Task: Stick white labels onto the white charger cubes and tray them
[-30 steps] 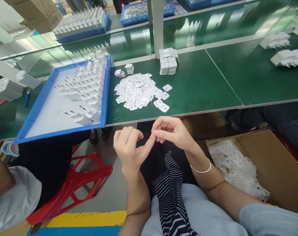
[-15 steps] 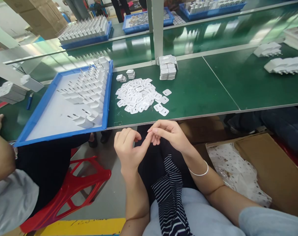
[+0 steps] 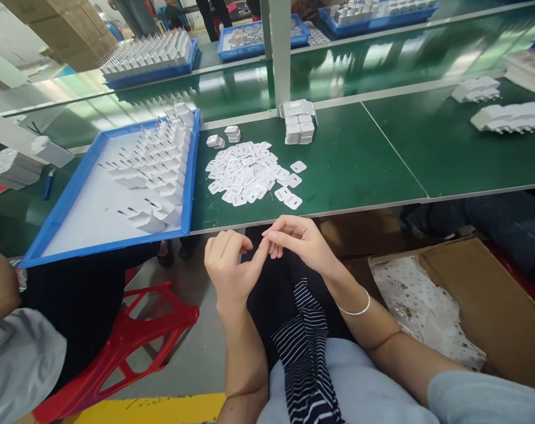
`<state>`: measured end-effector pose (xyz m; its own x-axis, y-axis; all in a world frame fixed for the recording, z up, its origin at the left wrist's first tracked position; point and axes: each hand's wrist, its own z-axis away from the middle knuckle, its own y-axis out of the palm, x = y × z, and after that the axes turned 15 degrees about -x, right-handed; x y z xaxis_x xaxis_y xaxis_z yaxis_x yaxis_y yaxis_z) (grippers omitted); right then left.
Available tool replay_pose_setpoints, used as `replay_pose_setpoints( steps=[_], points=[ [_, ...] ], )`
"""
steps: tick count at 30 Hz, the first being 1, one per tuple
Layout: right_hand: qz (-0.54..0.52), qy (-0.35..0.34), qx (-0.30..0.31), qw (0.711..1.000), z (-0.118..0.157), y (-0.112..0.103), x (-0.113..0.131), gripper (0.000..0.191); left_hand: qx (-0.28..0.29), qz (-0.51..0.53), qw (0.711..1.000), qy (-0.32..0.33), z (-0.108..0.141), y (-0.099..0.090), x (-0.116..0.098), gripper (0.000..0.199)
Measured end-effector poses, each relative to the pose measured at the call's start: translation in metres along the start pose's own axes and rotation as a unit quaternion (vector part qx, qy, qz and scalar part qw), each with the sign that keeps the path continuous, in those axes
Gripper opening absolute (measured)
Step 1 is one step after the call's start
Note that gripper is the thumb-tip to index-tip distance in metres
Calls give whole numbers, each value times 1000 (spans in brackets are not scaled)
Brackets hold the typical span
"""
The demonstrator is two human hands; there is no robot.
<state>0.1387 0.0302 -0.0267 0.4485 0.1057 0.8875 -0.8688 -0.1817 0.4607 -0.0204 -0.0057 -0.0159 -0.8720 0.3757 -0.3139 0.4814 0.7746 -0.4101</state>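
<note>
My left hand (image 3: 234,265) is in front of the bench edge, above my lap. Its fingers curl loosely, its thumb stands apart from them, and nothing shows in it. My right hand (image 3: 294,238), with a light bangle (image 3: 358,312) on the wrist, pinches the tip of my left thumb. Past both hands, a heap of flat white plastic plates (image 3: 245,171), each with a small slot, lies on the green bench (image 3: 356,171). Several loose plates (image 3: 293,201) lie at the heap's right side.
A blue-rimmed tray (image 3: 190,194) holds rows of white plug housings (image 3: 165,153) with metal pins. Stacked white parts (image 3: 300,123) stand by the post (image 3: 281,53). A co-worker's arm (image 3: 0,288) is at left, near a red stool (image 3: 161,318). An open carton (image 3: 492,306) sits at lower right.
The view has shifted slightly. My hands keep nearly the same pose, fingertips touching. The co-worker's hand at the far left has gone out of sight.
</note>
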Motion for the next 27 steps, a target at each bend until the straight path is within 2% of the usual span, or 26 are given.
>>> replay_pose_setpoints(
  steps=[21,23,25,27],
  points=[
    [4,-1,2,1000,0,0,0,27,8,30,1000,2,2,-1,-2,37],
    [17,-20,3,1000,0,-1,1,27,2,56,998,-24,1,0,-2,30],
    [46,-61,-20,997,2,-4,8,27,-40,130,987,-79,-5,2,-6,18],
    [78,-143,-66,984,8,-8,22,41,-113,244,952,-148,-16,-1,-15,41]
  ],
)
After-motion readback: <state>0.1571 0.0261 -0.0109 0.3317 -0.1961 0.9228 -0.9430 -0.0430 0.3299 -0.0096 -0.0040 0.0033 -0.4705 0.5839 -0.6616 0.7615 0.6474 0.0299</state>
